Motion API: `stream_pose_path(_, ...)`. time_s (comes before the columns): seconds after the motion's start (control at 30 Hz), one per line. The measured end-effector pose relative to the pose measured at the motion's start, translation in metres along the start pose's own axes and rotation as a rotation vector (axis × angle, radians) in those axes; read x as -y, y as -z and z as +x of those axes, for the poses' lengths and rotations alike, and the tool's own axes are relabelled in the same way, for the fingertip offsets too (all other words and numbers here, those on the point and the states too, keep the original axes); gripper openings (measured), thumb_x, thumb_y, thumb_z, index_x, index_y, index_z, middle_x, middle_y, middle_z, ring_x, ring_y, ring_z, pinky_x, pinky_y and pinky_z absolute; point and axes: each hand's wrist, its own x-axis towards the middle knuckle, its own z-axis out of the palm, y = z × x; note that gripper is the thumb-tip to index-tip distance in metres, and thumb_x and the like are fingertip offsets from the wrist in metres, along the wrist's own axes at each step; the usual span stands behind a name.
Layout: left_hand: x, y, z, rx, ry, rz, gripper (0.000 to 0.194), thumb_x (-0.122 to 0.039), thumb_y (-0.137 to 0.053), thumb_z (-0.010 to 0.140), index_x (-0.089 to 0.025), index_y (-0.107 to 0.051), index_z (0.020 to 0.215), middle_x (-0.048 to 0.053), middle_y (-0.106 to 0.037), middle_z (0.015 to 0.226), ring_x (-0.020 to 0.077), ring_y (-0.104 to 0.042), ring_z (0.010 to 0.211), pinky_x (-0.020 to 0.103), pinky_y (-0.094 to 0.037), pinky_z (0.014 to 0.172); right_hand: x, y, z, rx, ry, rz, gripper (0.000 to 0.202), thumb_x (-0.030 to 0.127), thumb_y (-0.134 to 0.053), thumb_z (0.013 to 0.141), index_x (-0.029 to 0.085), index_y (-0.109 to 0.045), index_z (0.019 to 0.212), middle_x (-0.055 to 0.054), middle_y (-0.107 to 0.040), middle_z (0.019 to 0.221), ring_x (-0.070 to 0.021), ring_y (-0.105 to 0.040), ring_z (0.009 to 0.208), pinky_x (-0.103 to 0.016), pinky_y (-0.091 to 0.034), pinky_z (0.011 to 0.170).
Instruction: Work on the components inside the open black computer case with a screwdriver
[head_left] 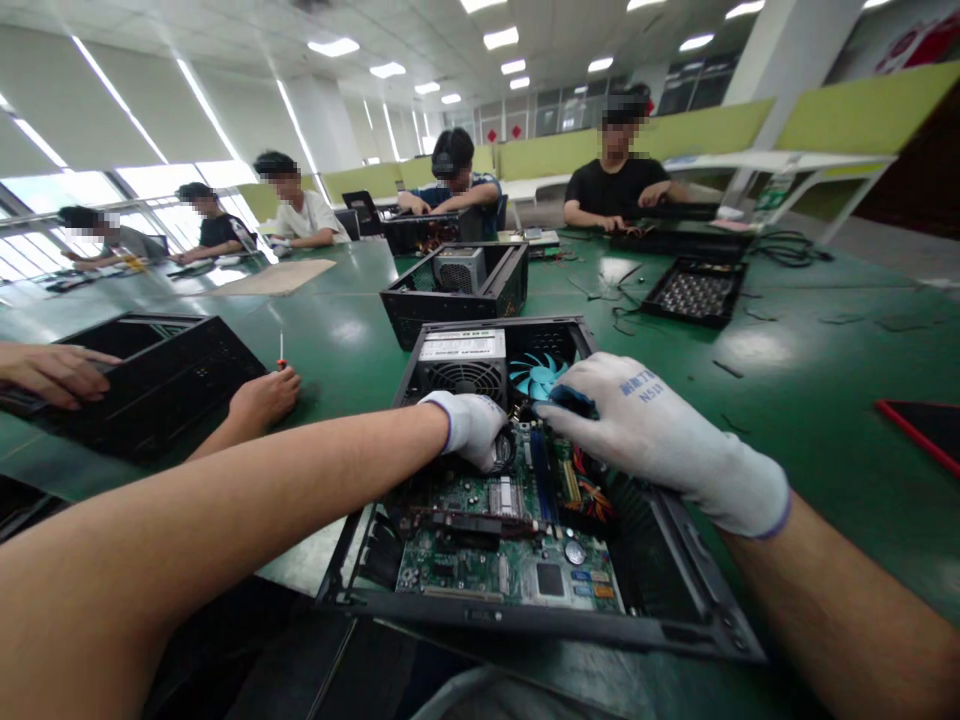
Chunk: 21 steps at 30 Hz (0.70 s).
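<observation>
An open black computer case point(540, 622) lies in front of me with a green motherboard point(465, 570) inside. My left hand point(474, 428), in a white glove, reaches down beside a round black part point(507, 452) on the board; its fingers are closed and their tips hidden. Above the memory slots is my right hand point(637, 415), gloved white with blue fingertips. Its fingers curl toward the thumb, and what they hold, if anything, is hidden. The light-blue fan point(534, 374) sits just behind it. At the case's far left is a power supply point(463, 346), with coloured wires point(592, 500) at the right.
On the left, a neighbour's bare hands point(262, 398) are by a black case point(180, 385), one holding a screwdriver point(282, 352). Another case point(450, 300) stands behind mine. A black tray point(697, 290), loose cables point(787, 247) and several people occupy the far table.
</observation>
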Motion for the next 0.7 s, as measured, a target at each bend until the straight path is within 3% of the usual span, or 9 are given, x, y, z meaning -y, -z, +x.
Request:
stream_pose_path(0.13,0.002,0.006,-0.009,-0.025,0.012,-0.034,0.071,-0.052,-0.081,0.068,-0.014,-0.068,0.127,0.018,-0.075,0.125,0.0349,-0.073,0.112,0.036,-0.059,0.094,0.001,0.003,-0.001,-0.038,-0.045,0.112,0.041,0.054,-0.053,0.101,0.019,-0.072,0.096,-0.011,-0.073,0.1,-0.0268,-0.064,0.097,-0.04,-0.049,0.09)
stream_pose_path(0.23,0.001,0.011,-0.022,-0.107,0.02,-0.078,0.077,-0.057,-0.074,0.074,-0.013,-0.061,0.136,0.019,-0.072,0.129,0.035,-0.072,0.116,0.038,-0.059,0.096,-0.006,0.001,-0.013,-0.155,-0.192,0.197,0.055,0.063,-0.056,0.096,0.016,-0.067,0.124,-0.016,-0.068,0.129,-0.0327,-0.062,0.121,-0.048,-0.048,0.106)
stream_pose_path(0.3,-0.001,0.013,-0.033,-0.175,0.014,-0.111,0.066,-0.057,-0.063,0.084,-0.014,-0.061,0.134,0.018,-0.072,0.131,0.0337,-0.071,0.119,0.038,-0.058,0.098,-0.015,-0.003,-0.026,-0.171,-0.339,0.261,0.073,0.069,-0.056,0.094,0.016,-0.055,0.144,-0.019,-0.061,0.144,-0.0369,-0.057,0.133,-0.054,-0.044,0.114)
stream_pose_path(0.4,-0.004,0.016,-0.053,-0.276,-0.009,-0.165,0.053,-0.055,-0.049,0.092,-0.016,-0.063,0.124,0.017,-0.073,0.126,0.032,-0.071,0.118,0.038,-0.057,0.098,-0.028,-0.01,-0.047,-0.041,-0.497,0.423,0.079,0.071,-0.053,0.094,0.021,-0.046,0.156,-0.017,-0.053,0.157,-0.0397,-0.05,0.144,-0.058,-0.038,0.121)
stream_pose_path(0.47,-0.004,0.017,-0.072,-0.355,-0.033,-0.221,0.045,-0.053,-0.049,0.093,-0.017,-0.063,0.115,0.016,-0.076,0.116,0.0319,-0.073,0.111,0.038,-0.058,0.093,-0.03,-0.014,-0.056,0.023,-0.506,0.582,0.076,0.069,-0.05,0.097,0.027,-0.042,0.16,-0.012,-0.047,0.163,-0.038,-0.044,0.149,-0.054,-0.035,0.124)
stream_pose_path(0.57,-0.002,0.013,-0.107,-0.494,-0.094,-0.301,0.03,-0.046,-0.051,0.094,-0.02,-0.06,0.104,0.012,-0.076,0.105,0.0297,-0.074,0.1,0.036,-0.058,0.086,-0.022,-0.018,-0.061,0.021,-0.464,0.773,0.071,0.065,-0.048,0.099,0.033,-0.04,0.161,-0.005,-0.045,0.165,-0.0348,-0.041,0.151,-0.049,-0.037,0.124)
stream_pose_path(0.7,-0.003,-0.007,-0.163,-0.665,-0.11,-0.378,0.019,-0.039,-0.048,0.099,-0.023,-0.056,0.105,0.007,-0.072,0.103,0.0233,-0.07,0.094,0.033,-0.055,0.084,0.0,-0.026,-0.053,0.002,-0.534,0.747,0.078,0.068,-0.053,0.094,0.031,-0.04,0.161,-0.007,-0.047,0.164,-0.0368,-0.042,0.151,-0.053,-0.035,0.125)
